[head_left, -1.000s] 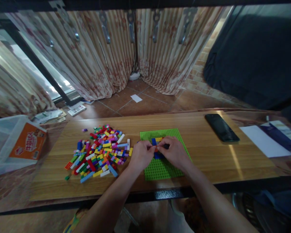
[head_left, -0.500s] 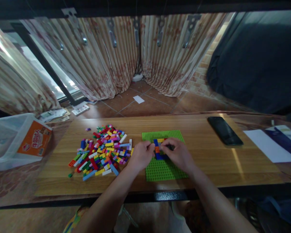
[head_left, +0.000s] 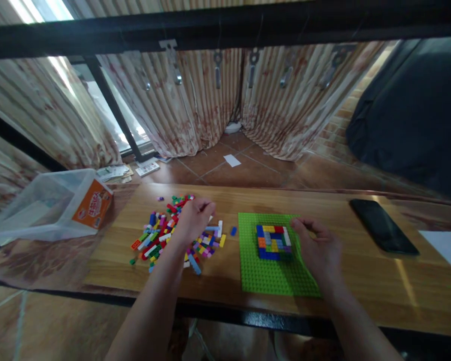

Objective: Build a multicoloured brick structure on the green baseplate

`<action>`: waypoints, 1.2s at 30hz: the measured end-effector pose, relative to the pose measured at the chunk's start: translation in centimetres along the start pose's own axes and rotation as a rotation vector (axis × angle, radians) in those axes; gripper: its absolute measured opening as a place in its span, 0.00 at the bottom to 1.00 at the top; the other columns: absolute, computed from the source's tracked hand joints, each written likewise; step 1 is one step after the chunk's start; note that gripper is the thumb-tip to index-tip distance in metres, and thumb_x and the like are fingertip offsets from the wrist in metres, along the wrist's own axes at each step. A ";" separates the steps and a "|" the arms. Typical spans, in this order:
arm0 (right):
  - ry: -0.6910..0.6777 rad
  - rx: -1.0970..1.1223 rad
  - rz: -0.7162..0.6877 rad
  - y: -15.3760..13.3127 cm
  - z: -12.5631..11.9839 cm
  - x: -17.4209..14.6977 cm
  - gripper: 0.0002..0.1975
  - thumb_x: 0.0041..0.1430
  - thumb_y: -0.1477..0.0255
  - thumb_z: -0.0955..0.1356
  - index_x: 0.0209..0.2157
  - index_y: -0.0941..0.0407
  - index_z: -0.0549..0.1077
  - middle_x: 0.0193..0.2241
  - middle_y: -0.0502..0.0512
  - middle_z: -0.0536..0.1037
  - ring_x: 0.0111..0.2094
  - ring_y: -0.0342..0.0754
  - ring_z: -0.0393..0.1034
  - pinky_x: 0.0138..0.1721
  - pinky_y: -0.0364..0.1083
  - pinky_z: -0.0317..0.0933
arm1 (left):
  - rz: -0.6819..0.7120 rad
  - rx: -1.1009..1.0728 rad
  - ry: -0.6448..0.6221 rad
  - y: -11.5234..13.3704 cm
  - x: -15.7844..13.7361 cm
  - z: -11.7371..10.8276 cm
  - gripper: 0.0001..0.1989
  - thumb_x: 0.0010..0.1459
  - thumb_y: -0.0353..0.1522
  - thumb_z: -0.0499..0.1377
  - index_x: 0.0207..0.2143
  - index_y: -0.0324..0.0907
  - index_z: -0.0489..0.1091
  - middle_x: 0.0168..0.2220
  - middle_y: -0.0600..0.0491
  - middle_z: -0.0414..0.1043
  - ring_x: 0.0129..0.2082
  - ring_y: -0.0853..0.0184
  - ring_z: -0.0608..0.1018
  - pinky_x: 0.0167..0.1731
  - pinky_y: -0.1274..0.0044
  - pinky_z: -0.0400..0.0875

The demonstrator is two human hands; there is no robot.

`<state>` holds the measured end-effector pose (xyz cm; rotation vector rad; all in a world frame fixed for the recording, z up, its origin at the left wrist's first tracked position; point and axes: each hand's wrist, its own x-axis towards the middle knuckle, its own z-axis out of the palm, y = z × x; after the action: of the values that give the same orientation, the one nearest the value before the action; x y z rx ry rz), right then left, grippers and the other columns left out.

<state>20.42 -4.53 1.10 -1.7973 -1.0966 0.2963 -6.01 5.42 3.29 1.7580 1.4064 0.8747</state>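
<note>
My left hand (head_left: 196, 216) is over the right part of a heap of loose toy bricks (head_left: 163, 235), its fingers curled together. Whatever those fingers hold, if anything, is hidden. By the right edge of a green studded baseplate (head_left: 261, 281) is my right hand (head_left: 319, 245), with thumb and forefinger apart and nothing visible between them. On the baseplate sits a square block of bricks (head_left: 273, 242) in blue, yellow, orange, red, white and grey. A single small blue brick (head_left: 233, 230) lies on the wood between heap and baseplate.
A black phone (head_left: 383, 226) lies on the wooden board at right, with white paper (head_left: 445, 248) beyond it. At the left stands a clear plastic box (head_left: 56, 220) with an orange label. A dark bar (head_left: 195, 32) with hanging metal hooks crosses the top of the view.
My left hand has moved off the baseplate, leftward to the brick heap. My right hand has drawn back to the baseplate's right edge, uncovering the block. The camera view has shifted.
</note>
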 end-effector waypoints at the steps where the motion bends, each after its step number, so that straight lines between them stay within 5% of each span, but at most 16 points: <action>1: 0.008 -0.014 0.010 0.0 0.0 0.0 0.16 0.54 0.57 0.67 0.29 0.55 0.77 0.28 0.54 0.80 0.33 0.52 0.74 0.37 0.48 0.63 | -0.009 -0.003 0.048 -0.5 0.2 -1.0 0.14 0.56 0.37 0.53 0.22 0.39 0.69 0.19 0.57 0.67 0.20 0.72 0.67 0.22 0.81 0.59; 8: -0.021 -0.139 0.046 0.3 -0.1 0.0 0.20 0.57 0.54 0.62 0.30 0.54 0.78 0.30 0.57 0.81 0.35 0.56 0.75 0.35 0.50 0.62 | -0.239 0.169 0.420 -4.7 0.1 -8.8 0.13 0.53 0.37 0.55 0.30 0.38 0.74 0.25 0.53 0.75 0.20 0.71 0.70 0.22 0.80 0.60; 12: -0.041 -0.167 0.071 0.1 -0.2 -0.2 0.24 0.58 0.54 0.59 0.30 0.55 0.78 0.30 0.60 0.81 0.35 0.58 0.75 0.35 0.51 0.63 | -0.304 0.340 0.466 -5.7 -1.0 -11.2 0.14 0.54 0.36 0.54 0.32 0.38 0.77 0.28 0.51 0.77 0.24 0.68 0.73 0.24 0.79 0.62; 21: -0.102 -0.242 0.039 0.8 0.6 -0.4 0.24 0.59 0.53 0.58 0.32 0.52 0.80 0.31 0.58 0.82 0.31 0.57 0.74 0.31 0.52 0.61 | -0.422 0.467 0.303 -6.0 -1.4 -11.5 0.13 0.55 0.30 0.56 0.40 0.39 0.77 0.36 0.49 0.80 0.33 0.66 0.77 0.31 0.79 0.66; 30: -0.141 -0.235 0.034 0.5 0.8 -0.6 0.24 0.60 0.53 0.59 0.32 0.53 0.79 0.31 0.58 0.82 0.32 0.56 0.74 0.31 0.51 0.62 | -0.553 0.567 0.170 -6.5 -1.8 -11.6 0.11 0.47 0.38 0.64 0.32 0.41 0.77 0.26 0.50 0.76 0.30 0.63 0.76 0.29 0.77 0.63; 36: -0.077 -0.143 0.001 0.1 0.6 -0.4 0.25 0.60 0.53 0.59 0.30 0.56 0.79 0.29 0.58 0.81 0.32 0.54 0.75 0.32 0.48 0.63 | -0.395 0.380 0.197 -5.7 -1.5 -11.6 0.09 0.49 0.32 0.59 0.33 0.39 0.77 0.26 0.52 0.76 0.25 0.66 0.74 0.26 0.78 0.62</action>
<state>19.87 -4.47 0.55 -1.9264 -1.1965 0.2958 -19.00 6.15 4.37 1.5974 2.0728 0.6039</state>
